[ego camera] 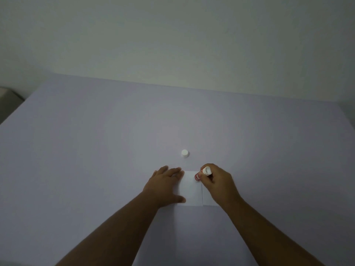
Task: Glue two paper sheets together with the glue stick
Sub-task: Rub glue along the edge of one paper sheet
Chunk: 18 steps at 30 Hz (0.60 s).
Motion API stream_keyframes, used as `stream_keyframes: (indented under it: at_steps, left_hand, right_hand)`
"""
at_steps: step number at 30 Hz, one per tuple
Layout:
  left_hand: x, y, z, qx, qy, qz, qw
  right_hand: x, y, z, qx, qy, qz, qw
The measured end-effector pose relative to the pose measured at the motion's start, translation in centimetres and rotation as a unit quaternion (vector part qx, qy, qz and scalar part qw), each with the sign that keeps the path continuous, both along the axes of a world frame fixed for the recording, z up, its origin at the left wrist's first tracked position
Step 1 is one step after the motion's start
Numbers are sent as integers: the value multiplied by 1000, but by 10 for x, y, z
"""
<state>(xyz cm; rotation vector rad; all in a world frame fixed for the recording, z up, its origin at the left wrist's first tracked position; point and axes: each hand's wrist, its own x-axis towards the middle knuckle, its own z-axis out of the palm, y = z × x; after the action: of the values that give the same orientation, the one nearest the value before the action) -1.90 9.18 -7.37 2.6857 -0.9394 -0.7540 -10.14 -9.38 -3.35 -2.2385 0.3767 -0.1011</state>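
Note:
Two white paper sheets lie side by side on the table, the left sheet (pixel 191 191) and the right sheet (pixel 208 199) mostly under my right hand. My left hand (pixel 163 184) lies flat with fingers spread, pressing the left sheet's left edge. My right hand (pixel 218 180) grips the glue stick (pixel 201 173), a red and white tube tilted down, its red end touching the left sheet's far right corner. The glue stick's white cap (pixel 185 153) stands alone on the table just beyond the sheets.
The pale lilac table (pixel 96 150) stretches wide on all sides and ends at a plain wall at the back. A dark object (pixel 7 100) shows past the table's left edge.

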Motion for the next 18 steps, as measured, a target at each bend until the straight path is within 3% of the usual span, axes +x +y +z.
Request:
stream_keyframes:
  at_steps: [7,9,11,13,15,16,17,18]
  left_hand:
    - [-1,0,-1,1,-2,-1,1000]
    - [-1,1,1,1,-1,-2,1000]
    - [-1,1,3,1,2,-3,1000]
    - [-1,2,5,2,7,-4,1000]
    - [-1,3,6,5,11,-4,1000]
    - [0,3,7,6,12,-4,1000]
    - [0,4,8,7,12,-5,1000]
    - [1,4,8,6,11,-6,1000]
  right_hand:
    - [2,-1,-1,-25,4,-9,1000]
    - [1,-3,2,-1,-16,-47,999]
    - [2,-7,7,73,-36,-145,986]
    - [5,-16,14,262,-60,-267,926]
    - [8,-24,25,507,-84,-338,789]
    - [9,-28,28,585,-84,-347,728]
    - [9,-32,29,626,-72,-338,699]
    - [9,-35,30,643,-56,-315,696]
